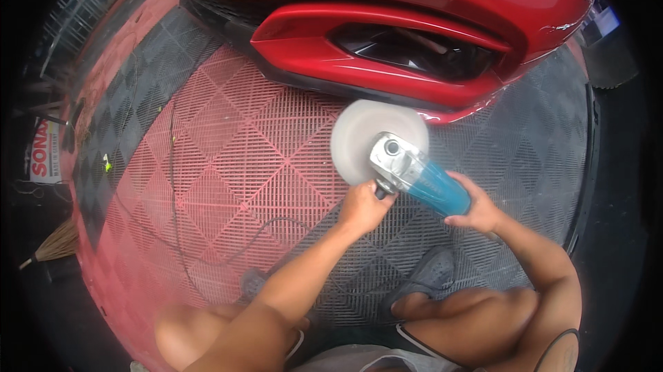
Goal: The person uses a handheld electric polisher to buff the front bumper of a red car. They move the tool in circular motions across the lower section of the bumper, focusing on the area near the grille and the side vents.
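A teal power polisher (439, 189) with a silver head is held between both my hands. My left hand (364, 210) is closed around its short black side handle, close to the head. At the rear of the teal body, my right hand (475, 206) wraps the housing. The round whitish pad (352, 140) looks smeared, as if spinning. Its upper edge lies near the lower lip of a red car bumper (387, 89); whether it touches I cannot tell. A dark lamp recess (414, 51) sits in the bumper above the pad.
Red and grey slatted floor tiles (228, 137) spread under the car. A thin dark cord (266, 223) curves over them at the left. A straw broom (55, 242) and a printed sign (45, 151) stand at the left edge. My shoe (431, 272) rests below the polisher.
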The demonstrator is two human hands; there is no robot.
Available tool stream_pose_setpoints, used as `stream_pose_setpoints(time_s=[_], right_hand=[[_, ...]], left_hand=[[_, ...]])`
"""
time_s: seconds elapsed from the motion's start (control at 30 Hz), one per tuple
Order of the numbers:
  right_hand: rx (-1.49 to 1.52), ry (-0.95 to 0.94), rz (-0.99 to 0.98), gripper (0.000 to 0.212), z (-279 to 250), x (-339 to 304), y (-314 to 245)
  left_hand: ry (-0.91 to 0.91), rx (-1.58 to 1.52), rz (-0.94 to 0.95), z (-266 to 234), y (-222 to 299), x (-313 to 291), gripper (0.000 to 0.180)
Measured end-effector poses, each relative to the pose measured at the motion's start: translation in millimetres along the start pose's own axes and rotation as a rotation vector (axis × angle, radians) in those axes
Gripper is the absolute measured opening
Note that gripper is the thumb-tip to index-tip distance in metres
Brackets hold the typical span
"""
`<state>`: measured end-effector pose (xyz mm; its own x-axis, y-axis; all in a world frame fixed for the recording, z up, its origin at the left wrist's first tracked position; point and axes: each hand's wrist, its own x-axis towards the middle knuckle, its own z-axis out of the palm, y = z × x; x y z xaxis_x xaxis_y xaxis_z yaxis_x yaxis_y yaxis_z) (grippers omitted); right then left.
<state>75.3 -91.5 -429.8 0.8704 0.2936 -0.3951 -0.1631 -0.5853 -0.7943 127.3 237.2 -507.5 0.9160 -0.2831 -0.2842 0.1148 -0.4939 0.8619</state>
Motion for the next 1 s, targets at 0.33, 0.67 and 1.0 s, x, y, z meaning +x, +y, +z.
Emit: stream_pose_setpoints(time_s=[0.33, 0.67, 1.0], right_hand=[[-0.139, -0.119, -0.174, 0.119, 38.7, 107.9, -79.8], [0.168, -0.091, -0.245, 0.114, 104.6, 232.2, -153.0], [0.031, -0.116, -0.103, 0.115, 58.3, 173.9, -155.5]], left_hand=[[0.295, -0.004, -0.12, -98.6, -54.1, -6.9, 0.026], [0.381, 0.012, -0.103, -257.3, -85.9, 36.8, 0.035], [0.35, -0.063, -0.115, -189.0, -68.3, 22.4, 0.037]])
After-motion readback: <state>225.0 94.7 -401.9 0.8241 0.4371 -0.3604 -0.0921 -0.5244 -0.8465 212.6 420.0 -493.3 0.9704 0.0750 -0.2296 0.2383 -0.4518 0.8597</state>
